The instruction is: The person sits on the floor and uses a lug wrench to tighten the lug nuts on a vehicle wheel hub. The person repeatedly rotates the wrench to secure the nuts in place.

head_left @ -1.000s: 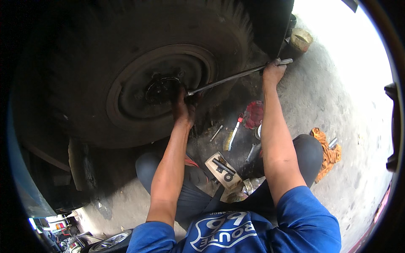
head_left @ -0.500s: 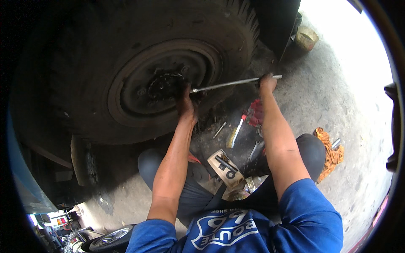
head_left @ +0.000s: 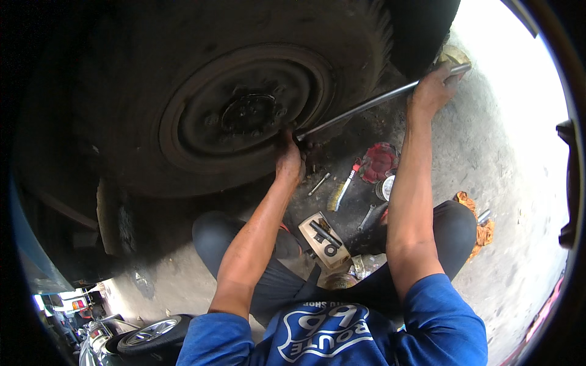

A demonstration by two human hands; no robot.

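Observation:
A long metal bar [head_left: 366,108] slants up to the right in front of a large truck wheel. My right hand [head_left: 433,93] is wrapped round it close to its far right end. My left hand [head_left: 289,154], dark with grease, closes on the bar's lower left end, beside the lower right edge of the rim. What sits on that end is hidden by the hand and shadow. The wheel's dark hub [head_left: 247,113] with its ring of bolts shows up and left of my left hand. Around the rim is a thick tyre [head_left: 134,122].
On the floor below the bar lie a wire brush [head_left: 345,188], a red cloth [head_left: 379,162], a spanner [head_left: 366,217] and a short metal rod [head_left: 319,183]. A round tin [head_left: 387,188] stands near my right forearm. A tray [head_left: 334,259] of parts sits between my legs; an orange rag [head_left: 484,233] lies right.
The bar's left end has come away from the hub area, down and right. Both hands moved right with it, the right one also upward, and the bar slants more steeply.

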